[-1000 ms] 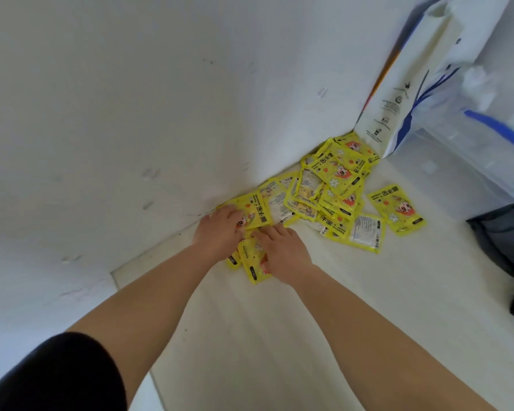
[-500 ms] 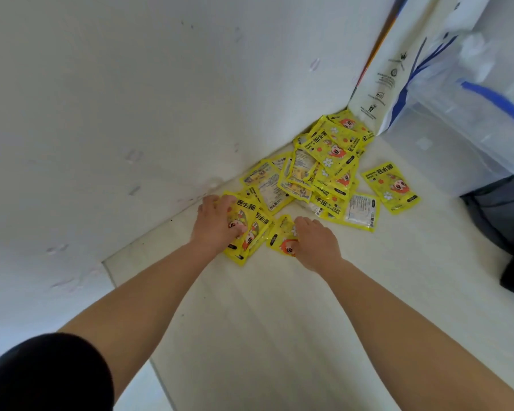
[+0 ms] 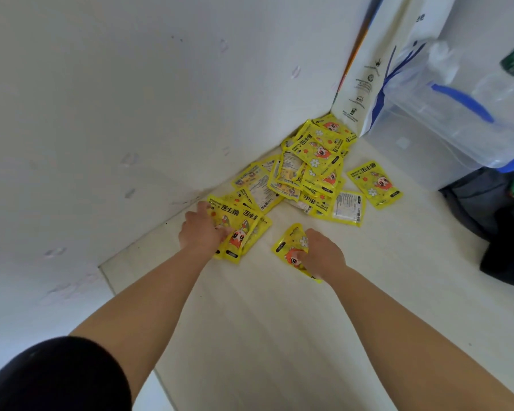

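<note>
Several yellow hand-warmer packets [image 3: 312, 170] lie heaped on the pale floor [image 3: 279, 336] against the white wall. My left hand [image 3: 201, 231] holds a small stack of packets [image 3: 239, 229] at the near end of the heap, thumb on top of them. My right hand [image 3: 321, 255] grips a single yellow packet [image 3: 290, 244] pulled away from the heap toward me; its fingers cover the packet's lower right part. One more packet [image 3: 374, 183] lies alone to the right of the heap.
The white wall [image 3: 131, 114] runs along the left. A white paper bag [image 3: 377, 63] leans in the corner behind the heap. A clear plastic box with blue handles [image 3: 457, 114] and a dark bag [image 3: 493, 221] stand at the right.
My right hand has drawn one packet out of the heap toward me and to the right. My left hand has kept its hold on the stack by the wall.
</note>
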